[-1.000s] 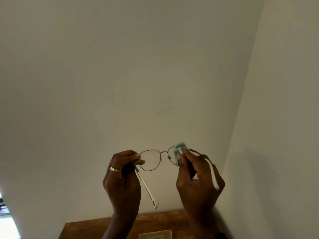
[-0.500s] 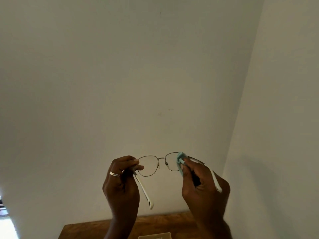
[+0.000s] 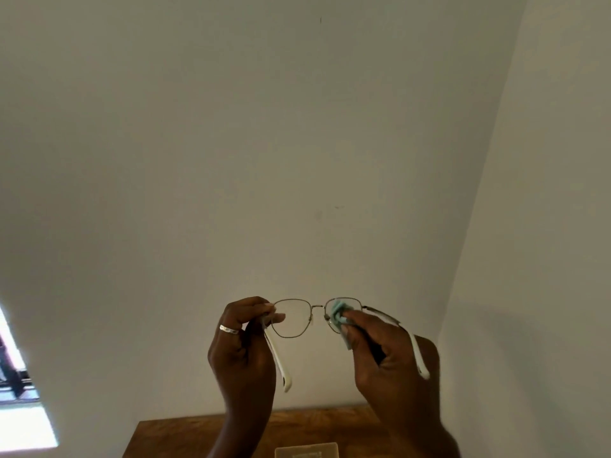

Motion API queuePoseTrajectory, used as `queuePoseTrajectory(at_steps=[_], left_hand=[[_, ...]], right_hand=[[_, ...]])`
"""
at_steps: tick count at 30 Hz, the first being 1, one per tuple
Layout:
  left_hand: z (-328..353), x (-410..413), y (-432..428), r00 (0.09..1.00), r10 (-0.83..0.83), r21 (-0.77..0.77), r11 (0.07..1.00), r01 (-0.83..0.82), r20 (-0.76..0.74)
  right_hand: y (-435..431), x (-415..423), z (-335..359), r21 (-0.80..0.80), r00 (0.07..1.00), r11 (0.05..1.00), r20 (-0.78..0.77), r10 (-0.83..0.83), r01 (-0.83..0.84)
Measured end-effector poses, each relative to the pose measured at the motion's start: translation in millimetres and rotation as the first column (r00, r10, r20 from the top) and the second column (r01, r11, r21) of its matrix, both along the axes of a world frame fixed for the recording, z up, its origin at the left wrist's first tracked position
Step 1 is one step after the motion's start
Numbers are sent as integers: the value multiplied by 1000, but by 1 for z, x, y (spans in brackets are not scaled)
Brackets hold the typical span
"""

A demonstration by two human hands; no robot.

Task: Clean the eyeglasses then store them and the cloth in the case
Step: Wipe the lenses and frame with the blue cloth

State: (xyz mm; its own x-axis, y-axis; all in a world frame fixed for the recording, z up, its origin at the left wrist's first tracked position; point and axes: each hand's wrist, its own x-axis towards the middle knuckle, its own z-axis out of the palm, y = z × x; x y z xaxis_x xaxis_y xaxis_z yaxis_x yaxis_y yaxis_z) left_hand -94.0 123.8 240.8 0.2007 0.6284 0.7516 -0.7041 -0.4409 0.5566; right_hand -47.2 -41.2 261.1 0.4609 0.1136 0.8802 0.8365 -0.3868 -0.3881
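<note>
Left hand: raised upright from the wrist, back toward the camera, ring on one finger. Fingers curled, thumb and fingertips pinching the eyeglasses at the outer corner of the left lens, just where the white temple arm begins. Temple arm slanting down past the palm, its tip hanging free.

Right hand: raised to the same height, back toward the camera, fingers bent inward. Teal cloth pinched against the right lens, bunched over its inner half; how the fingers lie behind the lens not visible. Second temple arm running back over the knuckles, its tip free.

Eyeglasses: held in the air between both hands, unfolded, lenses roughly level, fronts facing the back wall, well above the wooden table.

Surroundings: side wall near the right hand, meeting the back wall in a corner. Open air above the hands and to their left. Left edge of the table in view, far edge against the back wall. Pale rectangular object on the table between the forearms, cut off by the lower border, identity unclear. Bright opening at far left.
</note>
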Motion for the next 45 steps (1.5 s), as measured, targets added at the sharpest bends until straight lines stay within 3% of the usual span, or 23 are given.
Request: queuePoseTrajectory(at_steps=[5,12,16,20,26,29,33,37,39,45], left_hand=[[4,3,-5,1000,-9,18,1000,9,-1],[14,3,-5,1000,10,16,1000,-10,27],[11,1,-1,999,6,-10,1000,-5,33],[10,2,-6,1000,9,27,1000,-10,16],[5,8,-4,992,121,135,984,-115,-31],[-2,11,5,948,290,272,930,-246,-133],[-15,14,7,905,363,369,890,-266,-223],[-19,16,-7,873,401,485,843,-233,-277],[-18,14,-14,861,416,537,816,-212,-292],[-20,10,-19,842,467,626,750,-215,-271]], right_hand=[[5,3,3,116,973,972,80,-214,205],[12,0,8,53,999,998,-15,41,-41],[2,-4,9,23,996,998,61,-57,56],[9,-1,9,115,979,977,69,-190,182],[14,0,1,190,995,982,-98,26,-7],[5,-7,-3,381,966,922,-206,156,-68],[12,-17,-16,616,822,781,-389,415,-103],[29,-16,-28,664,642,745,-546,539,-60],[37,-13,-29,628,663,775,-550,507,-71],[49,-6,-30,390,849,916,-450,278,-93]])
